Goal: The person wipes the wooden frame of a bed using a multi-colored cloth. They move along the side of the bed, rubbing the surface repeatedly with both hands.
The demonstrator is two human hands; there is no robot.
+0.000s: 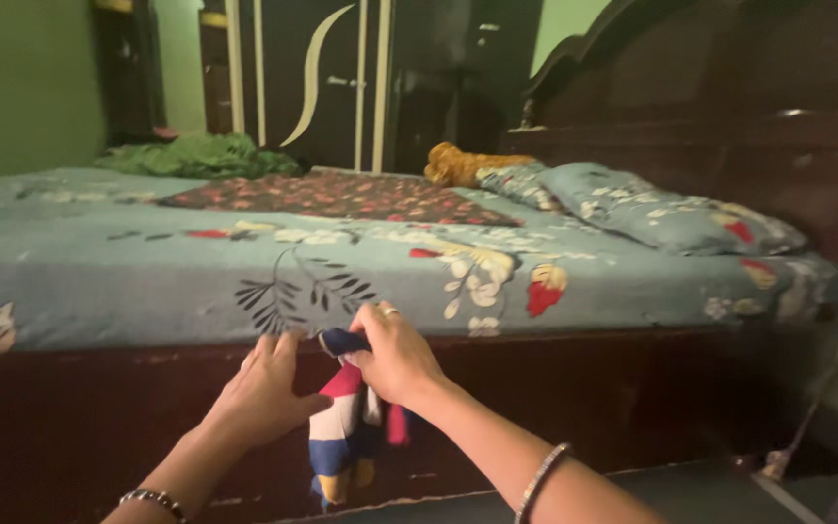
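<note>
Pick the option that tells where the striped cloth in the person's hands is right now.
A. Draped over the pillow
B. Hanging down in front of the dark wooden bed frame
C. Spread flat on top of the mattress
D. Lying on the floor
B: the striped cloth is pinched by the right hand with the left hand against it, and it hangs in front of the bed frame, below the floral bedsheet.

Striped red, white, blue cloth (341, 427), bunched, hanging beside bed frame
</note>
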